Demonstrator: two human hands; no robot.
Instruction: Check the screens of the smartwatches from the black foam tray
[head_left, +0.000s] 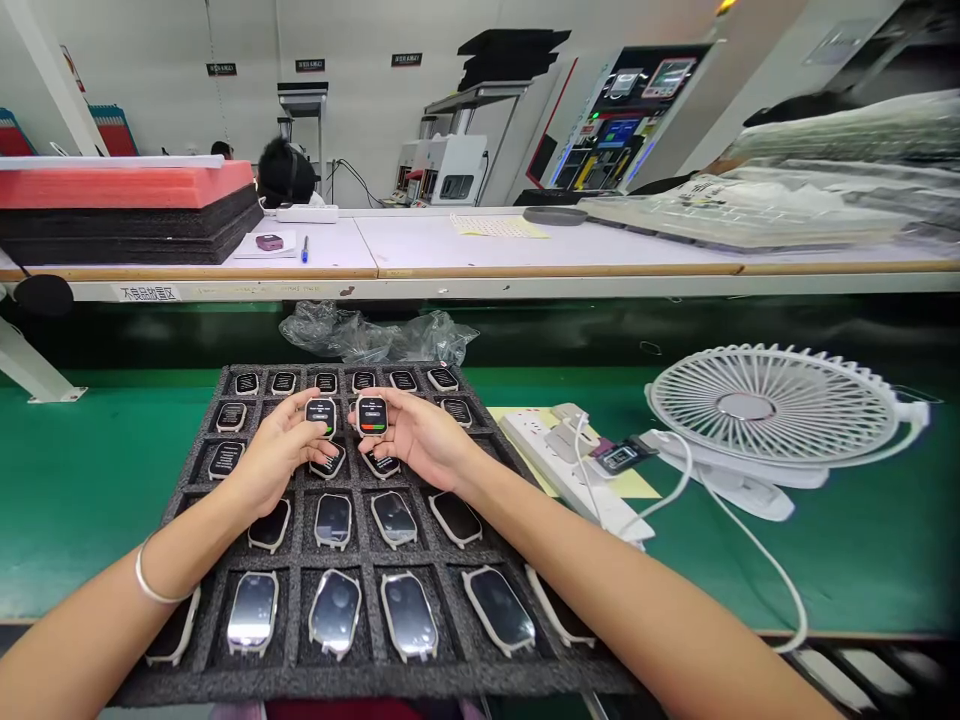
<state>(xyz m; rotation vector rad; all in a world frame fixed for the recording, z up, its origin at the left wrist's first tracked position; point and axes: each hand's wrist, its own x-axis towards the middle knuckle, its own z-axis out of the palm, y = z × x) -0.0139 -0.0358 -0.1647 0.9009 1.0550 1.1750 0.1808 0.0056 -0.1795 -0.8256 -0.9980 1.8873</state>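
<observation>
My left hand is closed around a smartwatch body, its thumb on the lit screen, which shows text and a green patch. In my right hand is a second smartwatch body, its screen lit with text and a red and orange bar. Both are held side by side above a black foam tray. Strapless watch bodies fill many of its compartments; those at the back show white text, while the front ones, such as one watch, have dark, reflective screens. My hands and forearms hide some compartments.
Right of the tray, a white power strip with plugs and cables lies near a white fan. Crumpled clear plastic sits behind the tray. A raised shelf carries red and black foam, a pen and clear trays.
</observation>
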